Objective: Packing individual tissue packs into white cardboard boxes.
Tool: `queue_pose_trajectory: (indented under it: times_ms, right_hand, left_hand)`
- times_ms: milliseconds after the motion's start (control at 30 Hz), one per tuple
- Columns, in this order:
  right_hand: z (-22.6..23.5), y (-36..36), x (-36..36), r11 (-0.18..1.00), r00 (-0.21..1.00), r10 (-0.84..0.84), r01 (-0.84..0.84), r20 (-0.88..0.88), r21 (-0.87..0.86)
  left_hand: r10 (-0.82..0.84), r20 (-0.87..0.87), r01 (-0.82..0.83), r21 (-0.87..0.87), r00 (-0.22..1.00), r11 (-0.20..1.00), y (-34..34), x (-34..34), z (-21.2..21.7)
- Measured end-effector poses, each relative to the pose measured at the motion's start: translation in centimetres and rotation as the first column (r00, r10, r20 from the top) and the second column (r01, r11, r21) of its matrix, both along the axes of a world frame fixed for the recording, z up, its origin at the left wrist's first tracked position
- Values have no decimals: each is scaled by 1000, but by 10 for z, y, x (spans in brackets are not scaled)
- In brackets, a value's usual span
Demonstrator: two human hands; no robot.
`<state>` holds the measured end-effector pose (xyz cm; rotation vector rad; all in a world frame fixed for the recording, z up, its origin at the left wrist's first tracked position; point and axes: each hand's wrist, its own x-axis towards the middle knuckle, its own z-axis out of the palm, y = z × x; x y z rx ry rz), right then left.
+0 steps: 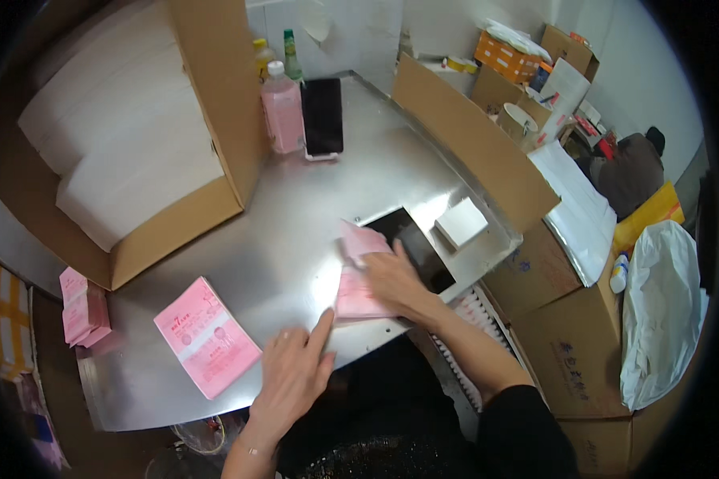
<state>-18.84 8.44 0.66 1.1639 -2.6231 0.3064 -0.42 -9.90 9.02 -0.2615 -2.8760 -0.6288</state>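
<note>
A pink paper piece (pixel 359 297), which looks folded, lies near the steel table's front edge. My right hand (pixel 395 283) presses on it from above, one finger stretched out; its other fingertips are slightly blurred against the paper. My left hand (pixel 295 367) is at the table's edge with its fingers apart, and its stretched index finger touches the paper's lower left corner. Left of that hand lies a flat stack of pink printed packets (pixel 208 337) with a pale band across. A dark rectangular panel (pixel 411 249) lies just beyond my right hand, partly covered by it.
A large open carton (pixel 176 227) with white sheets stands at the left. Behind are a pink bottle (pixel 283 112) and a phone on a stand (pixel 322 120). A small white box (pixel 461 223) sits right; more pink packets (pixel 84 307) lie far left. Cartons (pixel 567 351) crowd the right side.
</note>
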Motion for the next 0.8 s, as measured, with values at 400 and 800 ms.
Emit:
queue_pose_trajectory:
  times_ms: [400,800]
  right_hand:
    - [65,81,-3,875,771,-483,413,-416,-251]
    - [27,119,-43,850,888,-424,321,-180,-419]
  left_hand:
    - [553,-348,-611,-77,757,788,-87,59,8]
    - [-15,-215,71,255,977,964,2,-13,-29]
